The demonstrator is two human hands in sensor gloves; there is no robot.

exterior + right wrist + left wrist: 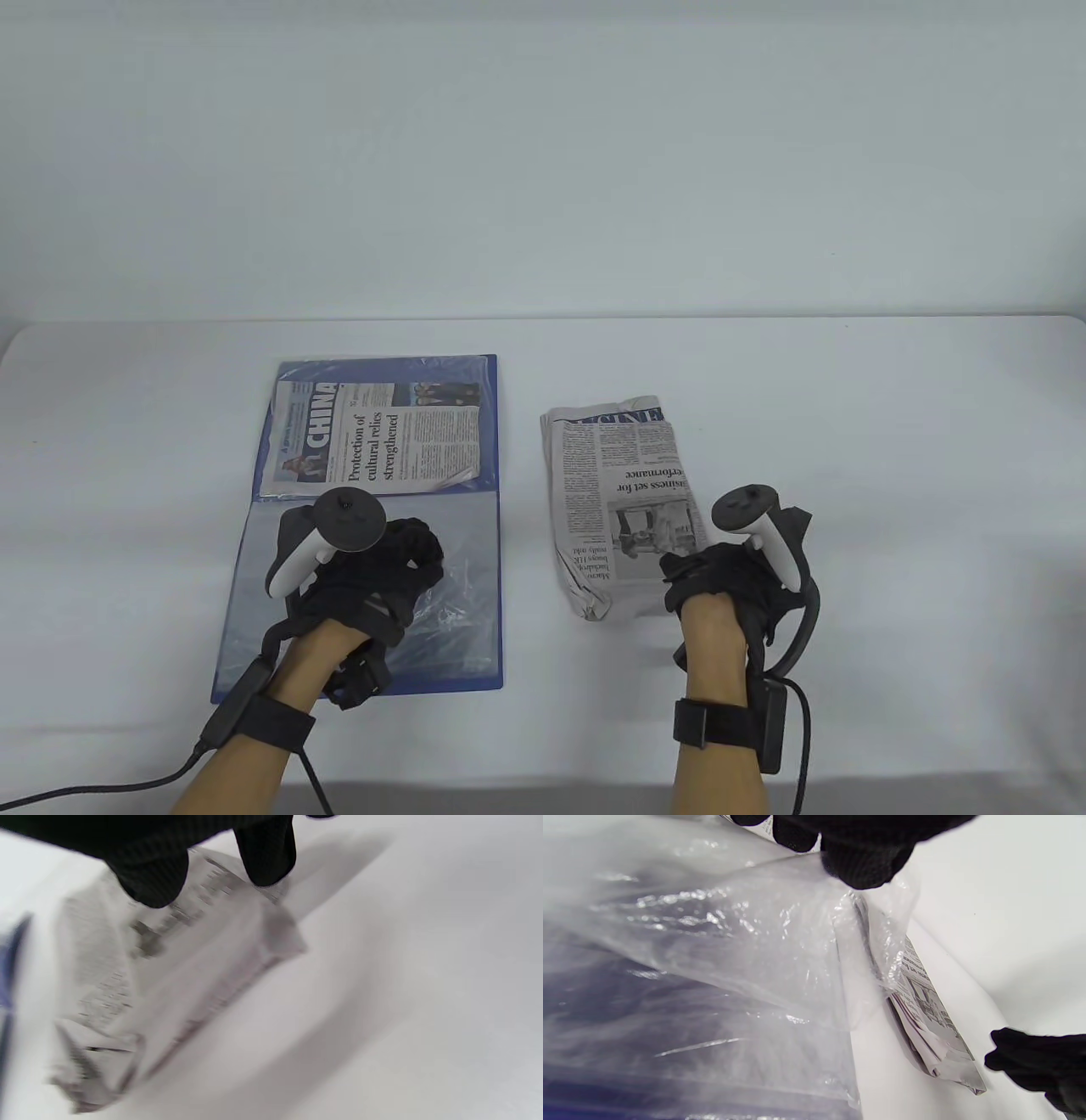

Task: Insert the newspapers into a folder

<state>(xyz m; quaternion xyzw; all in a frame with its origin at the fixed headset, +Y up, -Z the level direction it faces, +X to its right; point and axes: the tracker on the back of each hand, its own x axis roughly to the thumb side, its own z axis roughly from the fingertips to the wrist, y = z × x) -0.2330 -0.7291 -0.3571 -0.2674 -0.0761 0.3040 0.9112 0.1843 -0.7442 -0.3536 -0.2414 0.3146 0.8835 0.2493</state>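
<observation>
One newspaper (373,437) already sits in the far half of the blue folder (254,594), and the left hand (365,569) pinches the near clear sleeve (734,942) up, probably to open it. The right hand (730,577) grips the near end of the second folded newspaper (615,492), lying just right of the folder, so I'd guess it slides in next.

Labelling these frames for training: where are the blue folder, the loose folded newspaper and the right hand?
blue folder (365,675), table view, bare near cover.
loose folded newspaper (615,475), table view, printed middle.
right hand (721,586), table view, glove back.
</observation>
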